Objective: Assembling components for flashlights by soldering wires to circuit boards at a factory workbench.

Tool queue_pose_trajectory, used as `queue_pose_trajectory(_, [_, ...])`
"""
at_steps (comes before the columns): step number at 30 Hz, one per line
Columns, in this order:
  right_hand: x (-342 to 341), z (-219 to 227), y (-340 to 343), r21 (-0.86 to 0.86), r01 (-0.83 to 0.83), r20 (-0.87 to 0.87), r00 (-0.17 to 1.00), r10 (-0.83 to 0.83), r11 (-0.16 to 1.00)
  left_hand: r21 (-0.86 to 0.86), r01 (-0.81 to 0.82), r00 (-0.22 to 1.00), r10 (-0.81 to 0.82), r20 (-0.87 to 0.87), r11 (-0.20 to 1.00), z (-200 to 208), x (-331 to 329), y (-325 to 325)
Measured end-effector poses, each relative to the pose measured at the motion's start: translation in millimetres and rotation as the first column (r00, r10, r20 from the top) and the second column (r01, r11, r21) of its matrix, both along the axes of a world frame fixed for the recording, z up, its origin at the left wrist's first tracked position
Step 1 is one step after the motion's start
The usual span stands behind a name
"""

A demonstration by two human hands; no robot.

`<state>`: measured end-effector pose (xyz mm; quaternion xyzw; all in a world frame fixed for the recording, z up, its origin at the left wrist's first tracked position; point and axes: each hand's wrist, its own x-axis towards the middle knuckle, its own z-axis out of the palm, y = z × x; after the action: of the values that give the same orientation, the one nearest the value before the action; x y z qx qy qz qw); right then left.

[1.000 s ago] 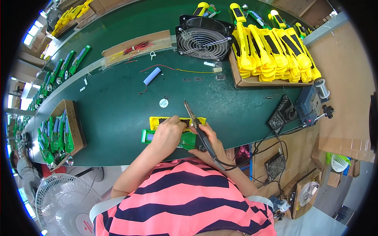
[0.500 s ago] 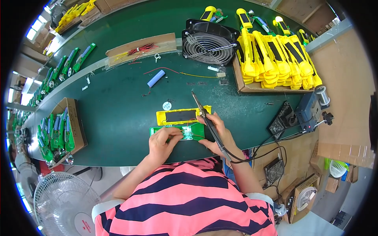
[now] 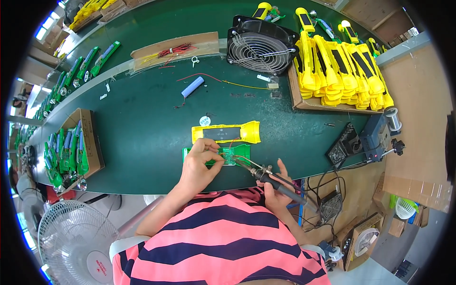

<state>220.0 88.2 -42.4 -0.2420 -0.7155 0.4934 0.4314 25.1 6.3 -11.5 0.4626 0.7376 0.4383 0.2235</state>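
Observation:
A green plastic housing [image 3: 243, 151] lies before me with a small circuit board [image 3: 229, 155] in it. My left hand [image 3: 199, 164] covers its left part, thumb and forefinger pinched over the board on what looks like a thin wire. My right hand [image 3: 276, 192] grips a soldering iron [image 3: 278, 184], its tip down at the board. A second thin metal rod or wire runs beside the iron toward the board. Just beyond lies a yellow housing half [image 3: 249, 132] with a dark panel, and a thin red wire runs from it to the board.
A round white tag [image 3: 204, 121], a blue cylindrical battery [image 3: 193, 87] and loose wires lie farther back. A black fan [image 3: 261, 47] stands beside a box of yellow housings [image 3: 342, 71]. The soldering station [image 3: 373, 137] is at right, a box of green assemblies [image 3: 71, 152] at left.
My right hand has moved down and right, and the soldering iron has swung from pointing away to its tip at the board. My left hand stays at the green housing. The view has shifted slightly.

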Motion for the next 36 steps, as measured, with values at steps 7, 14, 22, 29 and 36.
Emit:
queue_pose_trajectory(7, [-5, -12, -13, -0.259, 0.119, -0.06, 0.989, -0.139, 0.959, 0.064, 0.015, 0.992, -0.006, -0.13, 0.998, -8, 3, 1])
queue_pose_trajectory(14, [-3, -22, -13, -0.279, 0.055, -0.052, 0.996, -0.072, 0.959, 0.074, 0.009, 0.987, 0.003, -0.158, 0.997, -9, 5, 2])
queue_pose_trajectory(22, [-5, -18, -14, -0.254, 0.067, -0.053, 0.995, -0.083, 0.965, 0.088, 0.021, 0.98, -0.003, -0.199, 0.996, -9, 5, 6])
queue_pose_trajectory(29, [-1, -7, -7, -0.27, 0.119, -0.102, 0.983, -0.151, 0.955, 0.058, 0.03, 0.984, -0.019, -0.178, 0.998, -5, 4, 7])
queue_pose_trajectory(36, [0, -2, -5, -0.261, 0.095, -0.112, 0.986, -0.128, 0.961, 0.02, 0.079, 0.974, -0.073, -0.215, 0.997, -8, 1, 8])
